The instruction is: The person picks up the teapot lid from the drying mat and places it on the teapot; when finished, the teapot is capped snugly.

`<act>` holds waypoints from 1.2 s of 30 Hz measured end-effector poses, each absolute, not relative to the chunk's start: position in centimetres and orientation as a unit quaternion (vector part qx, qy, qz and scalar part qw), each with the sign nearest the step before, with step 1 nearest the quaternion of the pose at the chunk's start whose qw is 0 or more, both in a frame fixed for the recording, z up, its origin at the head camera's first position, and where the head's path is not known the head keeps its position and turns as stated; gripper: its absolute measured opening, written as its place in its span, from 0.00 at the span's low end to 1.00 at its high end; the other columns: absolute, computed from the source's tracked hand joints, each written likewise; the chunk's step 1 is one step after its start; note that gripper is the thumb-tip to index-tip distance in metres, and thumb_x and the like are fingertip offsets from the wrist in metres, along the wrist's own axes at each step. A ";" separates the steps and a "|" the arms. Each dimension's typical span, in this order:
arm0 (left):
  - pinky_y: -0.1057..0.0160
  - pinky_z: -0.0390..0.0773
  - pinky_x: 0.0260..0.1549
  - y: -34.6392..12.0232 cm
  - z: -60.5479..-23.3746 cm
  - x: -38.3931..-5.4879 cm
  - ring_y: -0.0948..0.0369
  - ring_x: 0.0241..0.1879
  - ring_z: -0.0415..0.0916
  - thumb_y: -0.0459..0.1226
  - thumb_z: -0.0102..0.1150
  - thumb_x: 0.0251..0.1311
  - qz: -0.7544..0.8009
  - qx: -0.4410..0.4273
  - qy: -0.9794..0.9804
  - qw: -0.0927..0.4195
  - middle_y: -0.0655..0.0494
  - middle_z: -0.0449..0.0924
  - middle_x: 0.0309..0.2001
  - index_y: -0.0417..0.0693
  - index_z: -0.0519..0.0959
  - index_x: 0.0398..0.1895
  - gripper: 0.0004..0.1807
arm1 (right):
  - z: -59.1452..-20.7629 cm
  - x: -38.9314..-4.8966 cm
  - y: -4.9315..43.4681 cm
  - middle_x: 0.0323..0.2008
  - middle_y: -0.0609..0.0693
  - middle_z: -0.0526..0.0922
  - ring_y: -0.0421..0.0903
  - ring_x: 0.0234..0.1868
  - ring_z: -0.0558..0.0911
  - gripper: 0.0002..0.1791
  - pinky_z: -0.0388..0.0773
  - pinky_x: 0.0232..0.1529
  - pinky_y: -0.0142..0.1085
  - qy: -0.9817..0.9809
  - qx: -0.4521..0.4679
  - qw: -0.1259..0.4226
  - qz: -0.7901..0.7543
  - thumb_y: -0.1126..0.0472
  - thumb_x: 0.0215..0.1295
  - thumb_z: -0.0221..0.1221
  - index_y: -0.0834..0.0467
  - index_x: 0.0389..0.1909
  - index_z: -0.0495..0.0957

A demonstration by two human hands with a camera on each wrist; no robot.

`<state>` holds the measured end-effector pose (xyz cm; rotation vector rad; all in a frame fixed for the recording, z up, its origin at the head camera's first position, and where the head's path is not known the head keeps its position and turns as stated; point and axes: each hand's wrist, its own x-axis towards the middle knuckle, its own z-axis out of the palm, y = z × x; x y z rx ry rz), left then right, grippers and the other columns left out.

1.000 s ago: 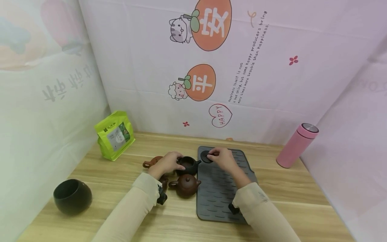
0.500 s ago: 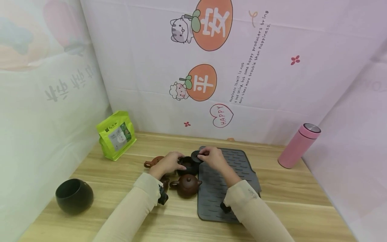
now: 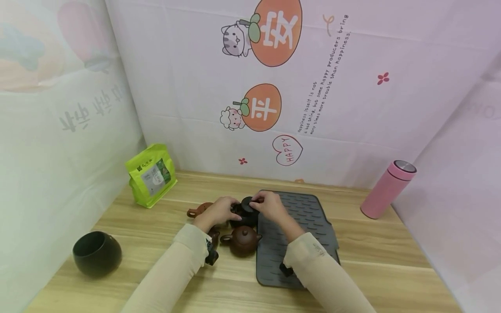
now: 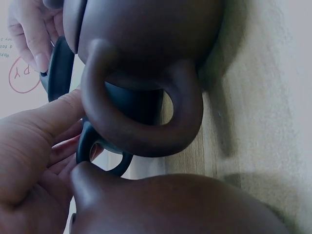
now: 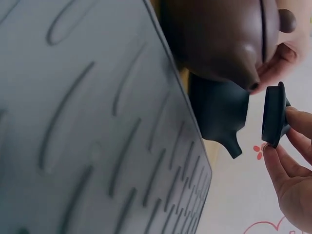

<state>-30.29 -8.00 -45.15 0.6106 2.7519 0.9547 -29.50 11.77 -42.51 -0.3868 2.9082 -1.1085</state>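
Between thumb and fingers, my right hand pinches a black teapot lid, tilted just above the open black teapot. My left hand grips that black teapot at its handle side, thumb near the rim and fingers beyond the handle. A lidded dark brown teapot stands close in front of it. Under my left wrist another brown teapot is mostly hidden, and a reddish-brown teapot shows behind the left hand.
A grey ridged mat lies right of the teapots, beneath my right forearm. Farther right stands a pink thermos flask. At left are a round black pot and a lime-green pouch. Fabric walls border the wooden table.
My right hand has carried the lid leftward from over the mat to above the black teapot's opening. The left hand stays on the teapot.
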 end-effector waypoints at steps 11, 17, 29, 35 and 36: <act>0.53 0.77 0.49 -8.0 -45.2 -30.3 0.50 0.52 0.75 0.39 0.71 0.56 0.335 0.190 0.919 0.088 0.44 0.78 0.53 0.36 0.76 0.58 0.28 | -43.9 -29.6 10.7 0.37 0.47 0.82 0.47 0.39 0.81 0.08 0.80 0.37 0.40 0.928 -0.139 0.002 -0.346 0.56 0.65 0.65 0.55 0.41 0.84; 0.55 0.78 0.46 -7.8 -45.2 -30.4 0.51 0.50 0.77 0.39 0.72 0.56 0.339 0.189 0.917 0.092 0.45 0.78 0.52 0.36 0.76 0.57 0.27 | -44.3 -29.6 10.5 0.37 0.47 0.82 0.46 0.39 0.81 0.07 0.80 0.36 0.40 0.930 -0.133 -0.003 -0.343 0.55 0.65 0.65 0.53 0.40 0.84; 0.55 0.77 0.48 -7.8 -44.9 -30.4 0.52 0.49 0.77 0.39 0.72 0.55 0.329 0.190 0.921 0.088 0.47 0.79 0.50 0.38 0.78 0.54 0.25 | -44.6 -29.3 10.2 0.39 0.49 0.83 0.49 0.42 0.81 0.08 0.81 0.37 0.40 0.932 -0.131 0.005 -0.338 0.56 0.65 0.65 0.54 0.41 0.83; 0.51 0.75 0.51 -8.5 -44.2 -29.9 0.47 0.55 0.73 0.41 0.69 0.59 0.314 0.203 0.923 0.087 0.42 0.75 0.57 0.34 0.73 0.61 0.30 | -44.3 -29.0 10.8 0.46 0.53 0.82 0.52 0.48 0.80 0.13 0.80 0.42 0.45 0.930 -0.129 0.010 -0.345 0.53 0.67 0.63 0.54 0.48 0.82; 0.49 0.75 0.52 -8.9 -44.0 -29.8 0.46 0.56 0.73 0.41 0.68 0.60 0.316 0.205 0.923 0.083 0.41 0.74 0.58 0.34 0.72 0.62 0.31 | -44.2 -28.9 11.2 0.47 0.54 0.82 0.52 0.49 0.80 0.14 0.80 0.43 0.46 0.929 -0.129 0.007 -0.348 0.54 0.68 0.62 0.55 0.50 0.82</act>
